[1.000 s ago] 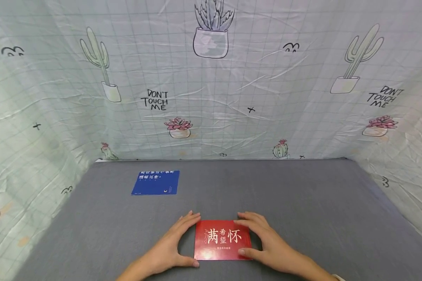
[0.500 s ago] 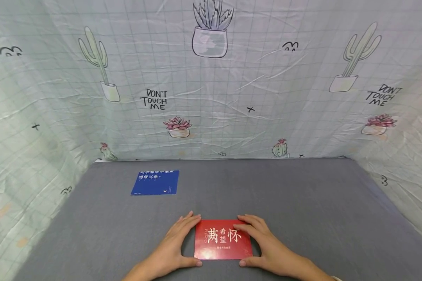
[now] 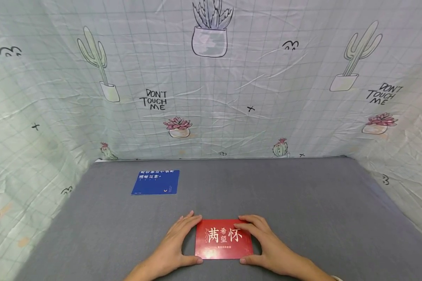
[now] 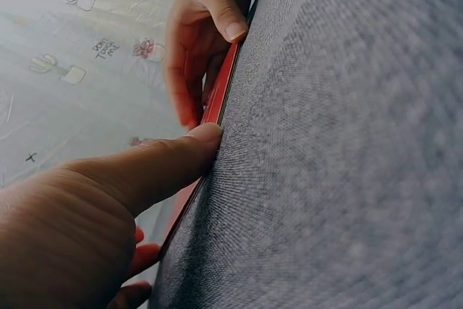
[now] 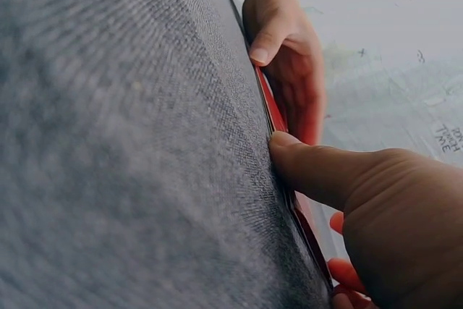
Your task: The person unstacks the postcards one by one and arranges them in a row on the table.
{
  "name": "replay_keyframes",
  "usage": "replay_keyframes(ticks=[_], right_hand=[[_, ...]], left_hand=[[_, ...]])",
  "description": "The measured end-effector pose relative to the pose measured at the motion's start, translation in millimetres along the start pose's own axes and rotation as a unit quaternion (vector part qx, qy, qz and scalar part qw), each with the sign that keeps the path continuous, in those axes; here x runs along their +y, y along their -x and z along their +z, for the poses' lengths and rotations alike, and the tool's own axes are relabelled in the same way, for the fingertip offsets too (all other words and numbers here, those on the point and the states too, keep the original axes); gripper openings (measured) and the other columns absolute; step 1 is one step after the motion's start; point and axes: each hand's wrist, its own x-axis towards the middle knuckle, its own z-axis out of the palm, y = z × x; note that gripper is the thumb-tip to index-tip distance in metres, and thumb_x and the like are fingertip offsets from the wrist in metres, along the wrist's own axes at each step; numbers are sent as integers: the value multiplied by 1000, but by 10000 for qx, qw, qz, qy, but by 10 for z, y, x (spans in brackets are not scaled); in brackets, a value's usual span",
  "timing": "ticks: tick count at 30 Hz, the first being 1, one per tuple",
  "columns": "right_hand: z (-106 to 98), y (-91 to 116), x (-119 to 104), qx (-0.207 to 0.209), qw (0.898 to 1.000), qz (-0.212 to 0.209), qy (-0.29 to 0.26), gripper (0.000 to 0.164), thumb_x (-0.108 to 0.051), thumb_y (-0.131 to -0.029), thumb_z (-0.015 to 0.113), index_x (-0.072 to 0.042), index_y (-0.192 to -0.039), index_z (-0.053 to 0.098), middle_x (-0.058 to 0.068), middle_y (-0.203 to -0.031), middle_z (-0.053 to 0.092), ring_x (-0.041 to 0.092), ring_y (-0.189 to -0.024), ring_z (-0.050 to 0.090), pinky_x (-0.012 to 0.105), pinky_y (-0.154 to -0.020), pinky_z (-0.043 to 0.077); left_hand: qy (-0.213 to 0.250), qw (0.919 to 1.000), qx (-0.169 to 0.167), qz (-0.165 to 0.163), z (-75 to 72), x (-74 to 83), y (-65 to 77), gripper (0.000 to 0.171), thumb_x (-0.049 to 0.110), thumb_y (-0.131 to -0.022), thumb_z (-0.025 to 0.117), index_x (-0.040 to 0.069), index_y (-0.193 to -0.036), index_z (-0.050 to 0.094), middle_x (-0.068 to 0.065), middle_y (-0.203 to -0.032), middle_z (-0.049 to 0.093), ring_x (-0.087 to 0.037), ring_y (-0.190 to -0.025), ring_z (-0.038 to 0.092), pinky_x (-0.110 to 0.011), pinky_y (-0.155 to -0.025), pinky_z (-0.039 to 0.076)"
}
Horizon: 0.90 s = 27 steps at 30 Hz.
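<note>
A red postcard (image 3: 224,251) with pale Chinese characters lies on the grey cloth near the front, its long side facing me. My left hand (image 3: 172,246) grips its left end, thumb at the near edge and fingertips at the far corner. On the right end my right hand (image 3: 272,249) does the same, with its index finger lying over the face. The wrist views show both thumbs pressing the card's near edge (image 4: 230,70), low against the cloth. Seen from the right wrist, the red edge (image 5: 269,103) looks layered, like a thin stack.
A blue postcard (image 3: 155,185) with white writing lies flat farther back on the left of the grey cloth (image 3: 285,195). Behind and along both sides hangs a pale curtain (image 3: 232,78) printed with cacti.
My right thumb has slid off the card's face to its near edge. The left hand has shifted slightly right and closer in. The blue postcard has stayed put.
</note>
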Motion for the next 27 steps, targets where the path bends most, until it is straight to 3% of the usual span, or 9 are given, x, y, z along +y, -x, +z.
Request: replay_keyframes(ticks=[7, 17, 21, 27], right_hand=[[8, 3, 6, 206, 9997, -151, 50, 69, -43, -78, 77, -23, -137, 49, 1, -141, 38, 19, -128, 30, 34, -90, 49], [30, -28, 59, 792, 9905, -1066, 363, 72, -38, -73, 83, -17, -133, 52, 8, -138, 42, 24, -126, 34, 30, -97, 40], [30, -21, 52, 795, 9915, -977, 315, 70, -38, -73, 83, -19, -133, 52, 7, -139, 41, 23, -126, 33, 30, -96, 40], [28, -15, 21, 717, 9955, -599, 145, 68, -41, -75, 81, -26, -134, 52, 1, -141, 40, 18, -128, 30, 34, -94, 44]], left_hand=[[102, 9999, -13, -12, 5, 1, 4, 93, 45, -67, 84, 20, -146, 39, -2, -148, 39, -26, -141, 24, -57, -110, 18], [-46, 10000, -4, -68, 16, -4, 16, 101, 54, -66, 81, 16, -148, 35, -14, -150, 34, -35, -139, 25, -59, -108, 21], [-4, 10000, 29, 2, 19, -8, 19, 103, 55, -65, 81, 15, -148, 34, -12, -150, 34, -32, -140, 25, -58, -108, 21], [-222, 9978, 334, 527, 26, -19, 7, 102, 53, -64, 83, 13, -146, 37, -4, -149, 36, -26, -139, 29, -56, -104, 30]])
